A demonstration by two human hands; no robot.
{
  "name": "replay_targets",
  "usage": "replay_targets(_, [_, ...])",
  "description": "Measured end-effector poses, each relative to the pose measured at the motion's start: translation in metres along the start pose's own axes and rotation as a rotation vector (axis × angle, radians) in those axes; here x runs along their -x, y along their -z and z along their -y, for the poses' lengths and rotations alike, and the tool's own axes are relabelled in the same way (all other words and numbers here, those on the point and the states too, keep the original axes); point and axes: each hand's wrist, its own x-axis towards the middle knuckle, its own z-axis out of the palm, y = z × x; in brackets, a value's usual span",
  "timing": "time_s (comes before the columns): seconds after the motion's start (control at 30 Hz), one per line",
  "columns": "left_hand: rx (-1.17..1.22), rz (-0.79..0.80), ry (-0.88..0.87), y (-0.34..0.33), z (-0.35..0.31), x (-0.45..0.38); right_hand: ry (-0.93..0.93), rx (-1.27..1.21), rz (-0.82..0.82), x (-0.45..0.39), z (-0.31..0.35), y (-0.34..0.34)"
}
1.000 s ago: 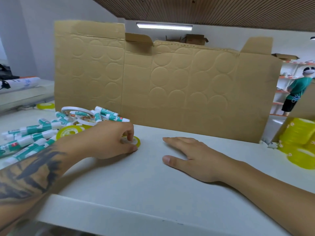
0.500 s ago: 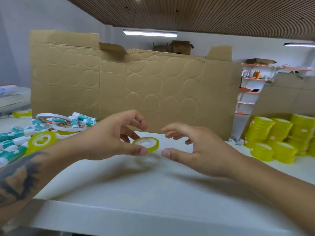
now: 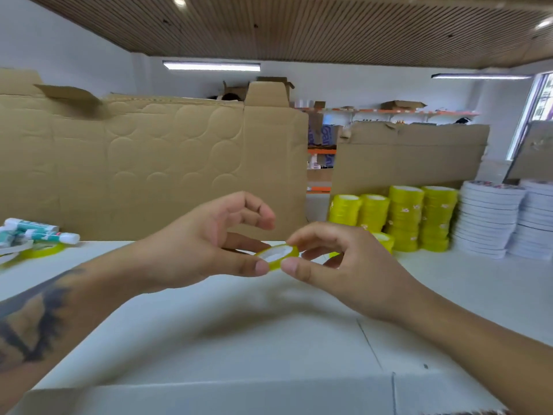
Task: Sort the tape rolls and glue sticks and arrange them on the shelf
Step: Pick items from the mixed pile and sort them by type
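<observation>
Slippage is the chief risk judged from this moment: a small yellow tape roll [image 3: 277, 256] is held above the white tabletop [image 3: 209, 330], pinched at its 9 o'clock edge between thumb and fingers of the left hand [image 3: 200, 250] and at its 3 o'clock edge by thumb and forefinger of the right hand [image 3: 344, 265]. Both hands are only partly closed, with the remaining fingers curled loosely and nothing else carried. Since the grip is by fingertips on a narrow, smooth rim, the roll could be dropped if one hand is released before the other is firmly set. A round, thin roll would probably run on its edge across the smooth surface, perhaps off the table's near edge at 6 o'clock.

At 3 o'clock of the hands, stacked yellow tape rolls [image 3: 404, 217] are seen in tall glossy columns, with stacks of flatter white tape rolls [image 3: 490, 217] just beside them further right. These columns could be toppled by a careless placement, as they appear to be unsupported.

At 9 o'clock, cylindrical white-and-teal glue sticks [image 3: 42, 232] are lying with a few loose tape rolls, unsorted. Behind everything, at 12 o'clock, a matte brown cardboard panel [image 3: 149, 163], embossed with circular impressions, is stood upright. The roll's core is seen as pale and hollow.
</observation>
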Motion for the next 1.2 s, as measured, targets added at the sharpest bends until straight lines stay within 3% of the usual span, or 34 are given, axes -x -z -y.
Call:
replay_targets(0.23, [-0.105,-0.038,-0.050,-0.067,-0.007,-0.062,-0.012,-0.039,-0.077,0.022,-0.041,0.068])
replay_targets(0.43, [-0.515,-0.207,-0.088,-0.097,0.003,-0.088,-0.030,0.125,-0.281,0.004,-0.087,0.143])
replay_targets(0.63, [-1.031,0.031,0.225,-0.124,0.038,-0.076,-0.125,0.469,-0.424,-0.025,-0.125,0.205])
replay_targets(0.77, [-1.068,0.185,0.408,-0.130,0.045,-0.073,-0.257,0.670,-0.436,-0.033,-0.155,0.228])
replay_targets(1.2, [-1.052,0.227,0.431,-0.130,0.040,-0.076,-0.300,0.829,-0.384,-0.034,-0.176,0.228])
